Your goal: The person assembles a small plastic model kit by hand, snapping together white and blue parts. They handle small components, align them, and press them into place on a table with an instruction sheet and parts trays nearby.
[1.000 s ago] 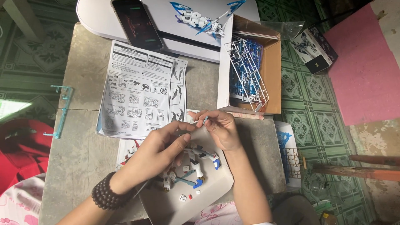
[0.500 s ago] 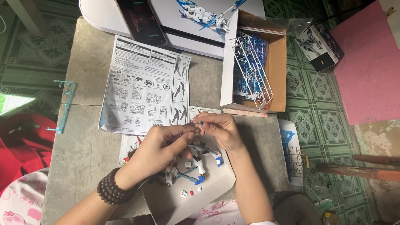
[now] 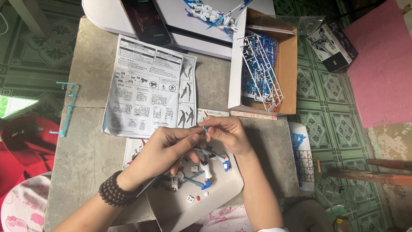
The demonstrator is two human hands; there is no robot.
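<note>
Right now your left hand (image 3: 165, 148) and right hand (image 3: 225, 133) pinch one tiny blue part (image 3: 205, 128) between fingertips, held above the half-built model (image 3: 206, 163) so it stays near its place.

A small blue plastic part (image 3: 205, 128) is pinched between the fingertips of the left hand (image 3: 165, 150) and the right hand (image 3: 226, 133) above a grey stone table (image 3: 90, 150). A white-and-blue model robot figure (image 3: 206, 165) is laid on a white card sheet (image 3: 193, 206) beneath the hands. A folded black-and-white instruction sheet (image 3: 148, 88) is spread just beyond, and an open cardboard box (image 3: 287, 73) containing blue and white parts frames (image 3: 259, 68) is positioned near the right hand.
</note>
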